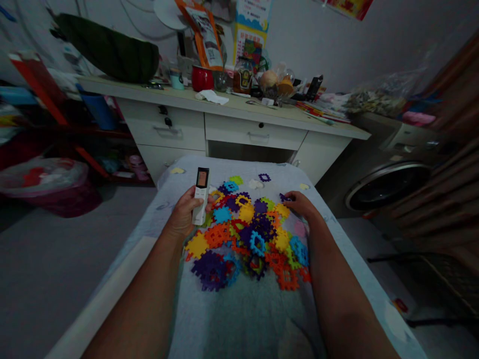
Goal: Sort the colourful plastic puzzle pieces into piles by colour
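My left hand (187, 212) is closed round a white remote control (201, 197) with a small lit screen, held upright over the left edge of a heap of plastic pieces. The thumb lies on its front. At the heap's right side, the fingertips of my right hand (299, 203) pinch a small purple notched piece (285, 197). Between both hands lie many interlocking plastic pieces, among them a yellow piece (197, 244), an orange piece (287, 277) and a blue square frame (257, 243). One purple frame (264, 177) lies apart at the back.
A pale blue cloth (239, 319) covers the table under the pieces. Behind it stands a white desk (160, 124) with drawers, a red pot (202, 78) and a jar (243, 77) on top. A washing machine (374, 164) is at right, a lined bin (48, 187) at left.
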`<state>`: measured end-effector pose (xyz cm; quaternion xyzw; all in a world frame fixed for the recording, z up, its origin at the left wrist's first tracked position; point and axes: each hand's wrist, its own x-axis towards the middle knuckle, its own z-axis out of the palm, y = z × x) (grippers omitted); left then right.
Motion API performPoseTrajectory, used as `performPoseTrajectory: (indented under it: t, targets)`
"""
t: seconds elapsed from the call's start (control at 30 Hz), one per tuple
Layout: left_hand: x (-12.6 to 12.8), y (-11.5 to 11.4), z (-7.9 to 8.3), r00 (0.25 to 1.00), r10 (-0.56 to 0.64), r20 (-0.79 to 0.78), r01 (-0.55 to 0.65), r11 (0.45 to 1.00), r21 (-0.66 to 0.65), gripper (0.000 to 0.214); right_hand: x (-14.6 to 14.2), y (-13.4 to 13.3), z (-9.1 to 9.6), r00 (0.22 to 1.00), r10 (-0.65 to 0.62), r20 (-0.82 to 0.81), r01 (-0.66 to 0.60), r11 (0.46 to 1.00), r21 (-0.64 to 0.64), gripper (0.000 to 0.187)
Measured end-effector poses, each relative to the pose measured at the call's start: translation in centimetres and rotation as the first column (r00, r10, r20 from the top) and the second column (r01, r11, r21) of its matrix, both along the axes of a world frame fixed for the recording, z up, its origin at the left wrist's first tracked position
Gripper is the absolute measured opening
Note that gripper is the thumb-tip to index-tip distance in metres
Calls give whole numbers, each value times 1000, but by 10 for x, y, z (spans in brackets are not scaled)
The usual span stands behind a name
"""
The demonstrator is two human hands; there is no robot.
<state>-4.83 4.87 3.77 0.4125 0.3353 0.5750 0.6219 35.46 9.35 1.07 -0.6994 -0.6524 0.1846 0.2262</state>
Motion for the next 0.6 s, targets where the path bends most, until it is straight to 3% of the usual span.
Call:
performPoseTrajectory:
  t: [0.27, 0.47, 0.6]
  targets:
    - [0, 0, 0, 1000, 2, -2, -2, 1000, -16, 32, 0, 1, -1, 998, -18, -66, 17, 1000, -9, 25]
    - [0, 1, 1, 1000, -6, 12, 6, 1000, -11, 33, -4, -2, -2, 980, -96, -172, 96, 995, -5, 24]
    - [0, 1, 1, 1000, -18, 20, 18, 1000, -5, 33, -8, -2, 1, 932, -175, -318, 153, 984, -92, 20]
